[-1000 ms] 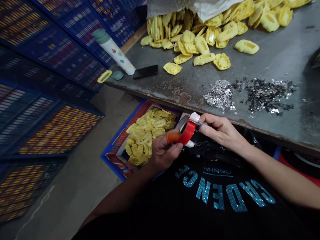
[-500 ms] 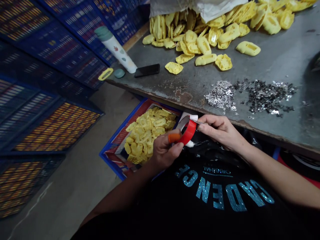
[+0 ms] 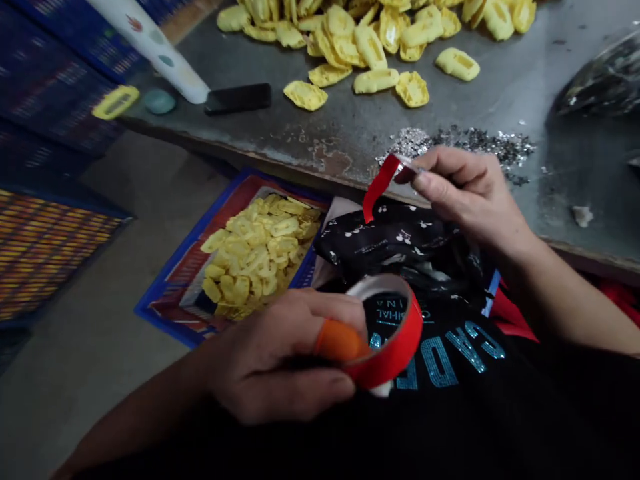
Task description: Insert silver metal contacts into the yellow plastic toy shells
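My left hand (image 3: 290,353), an orange cover on one finger, is closed on a roll of red tape (image 3: 407,340) low in front of my shirt. The roll is tilted, so its pale inner ring shows. Farther up, near the table edge, my right hand (image 3: 465,193) pinches the end of a short strip of red tape (image 3: 381,183). This strip hangs apart from the roll. A pale, shiny bit shows at the pinched end; I cannot make out what it is. Small shiny metal pieces (image 3: 480,141) lie in a heap on the table just beyond my right fingers.
Yellow molded parts (image 3: 370,47) are piled on the grey table (image 3: 300,140). A black phone (image 3: 237,99) and a white bottle (image 3: 155,50) lie left. Below stands a blue crate (image 3: 175,267) of yellow pieces (image 3: 255,247). At right is a dark plastic bag (image 3: 605,83).
My hands have moved apart: the right up toward the table with a strip of red tape, the left lower and closer with the roll. The strip is now separate. The view has shifted.
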Demonstrator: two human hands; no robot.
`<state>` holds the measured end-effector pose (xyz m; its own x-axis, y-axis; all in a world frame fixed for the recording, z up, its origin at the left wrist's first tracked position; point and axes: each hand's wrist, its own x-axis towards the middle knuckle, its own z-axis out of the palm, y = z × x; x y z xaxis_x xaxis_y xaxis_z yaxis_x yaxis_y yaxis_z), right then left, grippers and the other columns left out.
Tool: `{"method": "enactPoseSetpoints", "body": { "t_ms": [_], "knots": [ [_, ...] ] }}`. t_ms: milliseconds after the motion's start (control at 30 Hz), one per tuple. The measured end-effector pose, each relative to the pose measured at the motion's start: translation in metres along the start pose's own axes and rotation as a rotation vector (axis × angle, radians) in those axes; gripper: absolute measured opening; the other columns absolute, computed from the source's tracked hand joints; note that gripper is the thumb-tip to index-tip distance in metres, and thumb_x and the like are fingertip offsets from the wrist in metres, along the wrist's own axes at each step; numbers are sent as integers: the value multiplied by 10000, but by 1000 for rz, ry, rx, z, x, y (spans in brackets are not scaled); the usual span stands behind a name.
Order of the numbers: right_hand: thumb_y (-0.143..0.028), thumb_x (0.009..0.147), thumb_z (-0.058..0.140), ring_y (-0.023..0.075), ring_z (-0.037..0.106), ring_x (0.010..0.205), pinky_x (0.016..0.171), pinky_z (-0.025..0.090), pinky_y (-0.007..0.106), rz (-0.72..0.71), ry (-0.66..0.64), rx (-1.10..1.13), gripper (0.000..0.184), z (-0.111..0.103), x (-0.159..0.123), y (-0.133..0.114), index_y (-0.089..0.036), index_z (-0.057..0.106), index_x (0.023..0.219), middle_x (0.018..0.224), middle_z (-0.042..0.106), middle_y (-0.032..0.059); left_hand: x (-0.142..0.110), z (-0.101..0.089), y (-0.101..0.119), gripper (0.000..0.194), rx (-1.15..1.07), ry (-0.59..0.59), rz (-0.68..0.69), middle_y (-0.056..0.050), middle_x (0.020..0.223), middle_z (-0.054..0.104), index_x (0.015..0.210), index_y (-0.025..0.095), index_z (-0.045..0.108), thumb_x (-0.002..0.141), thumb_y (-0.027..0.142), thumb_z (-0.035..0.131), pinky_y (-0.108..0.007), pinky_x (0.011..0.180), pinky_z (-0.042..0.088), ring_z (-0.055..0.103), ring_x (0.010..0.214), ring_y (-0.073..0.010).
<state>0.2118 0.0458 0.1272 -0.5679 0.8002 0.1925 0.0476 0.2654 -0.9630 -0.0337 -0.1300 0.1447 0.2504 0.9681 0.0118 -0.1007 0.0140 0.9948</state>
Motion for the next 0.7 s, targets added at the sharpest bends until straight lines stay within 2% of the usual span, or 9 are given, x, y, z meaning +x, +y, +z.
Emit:
{"method": "enactPoseSetpoints", "body": {
  "t_ms": [33, 67, 133, 200, 267, 333, 500, 633, 700],
  "knots": [
    [-610, 1047, 769, 104, 608, 821, 702, 429, 260, -8, 20, -26, 437, -4, -1, -3, -175, 806, 1041, 888, 691, -24, 7, 2, 0, 338, 42, -173, 0, -76, 728, 745, 878, 228, 919, 1036, 466, 739, -339, 610, 461, 645, 607, -210],
    [-613, 1047, 767, 93, 572, 785, 682, 408, 267, -22, 35, -39, 448, -7, -2, -5, -165, 796, 1039, 854, 670, -34, 17, 3, -3, 378, 105, -279, -16, -68, 766, 744, 909, 226, 911, 1073, 470, 673, -324, 600, 452, 644, 618, -196],
    [-614, 1030, 792, 79, 490, 716, 630, 366, 263, -75, 61, -28, 463, -8, -4, -6, -152, 780, 1014, 775, 609, -49, 46, 2, -15, 389, 317, -397, -116, -39, 825, 729, 958, 216, 873, 1104, 471, 618, -285, 568, 428, 603, 619, -157],
    [-614, 1013, 824, 79, 427, 674, 574, 335, 244, -142, 81, 8, 462, -7, -7, -6, -157, 769, 969, 713, 533, -59, 74, 3, -30, 416, 675, -512, -132, -49, 925, 754, 975, 178, 816, 1130, 481, 576, -274, 682, 505, 683, 752, -170],
    [-635, 991, 847, 86, 412, 660, 543, 337, 233, -168, 79, 20, 474, -5, -12, -8, -176, 752, 923, 695, 489, -59, 91, 8, -40, 411, 1103, -505, -79, -74, 1051, 802, 1031, 180, 808, 1157, 444, 520, -310, 815, 557, 749, 912, -213],
    [-688, 959, 858, 93, 445, 669, 546, 366, 228, -156, 76, -7, 513, -4, -18, -13, -192, 741, 901, 709, 496, -48, 95, 13, -43, 365, 1285, -455, -38, -106, 1164, 819, 1102, 176, 812, 1155, 394, 523, -364, 902, 585, 775, 1028, -264],
    [-673, 978, 844, 107, 508, 721, 563, 368, 228, -201, 83, -22, 483, -5, -28, -24, -200, 760, 924, 766, 557, -27, 91, 19, -50, 395, 1433, -311, 48, -171, 1264, 811, 1252, 140, 792, 1189, 332, 452, -458, 1026, 608, 785, 1174, -328],
    [-646, 980, 855, 89, 469, 697, 558, 324, 227, -242, 35, 27, 471, -3, -21, -24, -194, 756, 894, 742, 555, -41, 102, 30, -89, 179, 1492, -390, 55, -173, 1128, 841, 1143, 128, 843, 1043, 218, 726, -386, 866, 642, 824, 1041, -324],
    [-636, 964, 875, 85, 462, 699, 548, 301, 227, -236, 26, 48, 464, -1, -16, -21, -188, 771, 899, 736, 554, -44, 103, 33, -101, 188, 1495, -375, 79, -195, 1118, 841, 1146, 98, 845, 1003, 211, 800, -404, 884, 659, 828, 1072, -349]
  ]
}}
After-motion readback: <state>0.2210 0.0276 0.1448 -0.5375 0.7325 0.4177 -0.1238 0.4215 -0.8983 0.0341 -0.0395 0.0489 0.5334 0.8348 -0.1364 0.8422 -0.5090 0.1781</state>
